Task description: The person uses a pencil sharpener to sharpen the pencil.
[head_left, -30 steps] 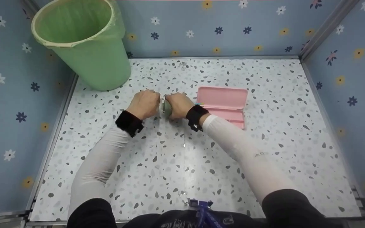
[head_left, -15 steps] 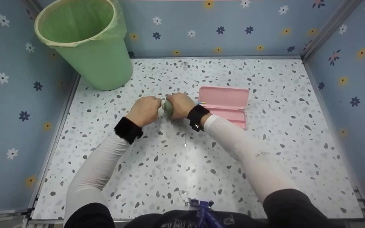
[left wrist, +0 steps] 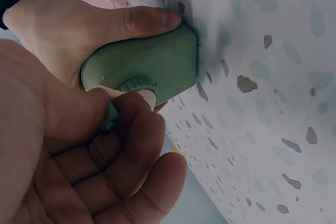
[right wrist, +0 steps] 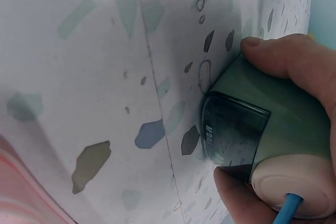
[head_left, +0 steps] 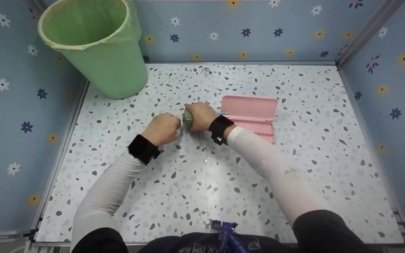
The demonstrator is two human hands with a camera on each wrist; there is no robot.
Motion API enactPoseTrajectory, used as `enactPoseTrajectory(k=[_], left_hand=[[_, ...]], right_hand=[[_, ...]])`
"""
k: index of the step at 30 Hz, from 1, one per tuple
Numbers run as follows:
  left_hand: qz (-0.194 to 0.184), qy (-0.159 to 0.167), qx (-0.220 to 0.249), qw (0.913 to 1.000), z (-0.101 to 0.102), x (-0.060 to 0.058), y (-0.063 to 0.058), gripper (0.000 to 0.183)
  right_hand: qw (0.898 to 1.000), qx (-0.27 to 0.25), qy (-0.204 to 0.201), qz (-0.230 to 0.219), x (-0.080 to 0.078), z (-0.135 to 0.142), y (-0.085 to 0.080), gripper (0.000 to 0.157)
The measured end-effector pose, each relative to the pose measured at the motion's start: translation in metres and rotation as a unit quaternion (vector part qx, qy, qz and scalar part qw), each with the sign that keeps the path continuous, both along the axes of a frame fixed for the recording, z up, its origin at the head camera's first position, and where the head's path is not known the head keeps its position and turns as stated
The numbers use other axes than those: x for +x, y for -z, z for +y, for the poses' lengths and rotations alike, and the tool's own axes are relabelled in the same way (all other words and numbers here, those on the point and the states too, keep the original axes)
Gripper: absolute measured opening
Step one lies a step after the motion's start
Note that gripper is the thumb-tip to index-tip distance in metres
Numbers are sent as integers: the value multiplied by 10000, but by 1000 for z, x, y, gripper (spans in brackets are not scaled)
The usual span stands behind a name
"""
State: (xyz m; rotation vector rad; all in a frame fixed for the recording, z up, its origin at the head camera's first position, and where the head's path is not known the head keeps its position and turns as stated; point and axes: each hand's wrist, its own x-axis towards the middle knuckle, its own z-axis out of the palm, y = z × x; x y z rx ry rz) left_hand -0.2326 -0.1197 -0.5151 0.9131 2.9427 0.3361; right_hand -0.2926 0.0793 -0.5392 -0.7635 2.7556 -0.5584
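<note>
A green pencil sharpener (right wrist: 299,98) with a crank stands on the speckled table. My right hand (head_left: 201,116) grips its body from the right side, thumb along one edge. A blue pencil (right wrist: 287,211) sticks out of the round cream holder (right wrist: 294,182) on the sharpener's right face; its end also shows beside my right wrist in the head view. On the opposite face, my left hand (head_left: 162,129) pinches the crank's handle (left wrist: 109,121) between thumb and fingers. The fingers partly cover the cream crank arm (left wrist: 149,97). A dark see-through drawer (right wrist: 233,132) sits low in the body.
An open pink pencil case (head_left: 248,107) lies just right of my right wrist, its lid folded back. At the back left stands a green bin (head_left: 114,70) with a liner. Flowered walls (head_left: 209,21) enclose the table (head_left: 294,140) at the back and sides.
My left hand has moved nearer to my body, swinging down beside the sharpener with the crank handle. My right hand and the sharpener have stayed in place.
</note>
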Motion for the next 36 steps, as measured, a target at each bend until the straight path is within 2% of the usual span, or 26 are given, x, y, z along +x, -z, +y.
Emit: enactPoseTrajectory(k=[6,15,21,26,30,36], left_hand=[[-182,1,-18,9998,-1,2,9,12],[-435,-108,-63,9990,-2,-4,17,6],[-543,-136,170,9983,-3,-8,24,5],[-754,-237,463,9958,-2,-18,32,5],[-875,-388,495,9942,-1,-26,39,14],[-519,-590,570,9953,-2,-39,48,9]], right_hand=[[10000,-16,-29,23,0,0,0,49],[9999,-30,-91,37,0,-1,-1,49],[9998,-4,-145,110,-1,0,-1,50],[9997,11,-209,151,-3,2,0,52],[9997,8,-237,111,-3,3,0,52],[9997,56,-190,159,-2,0,1,51]])
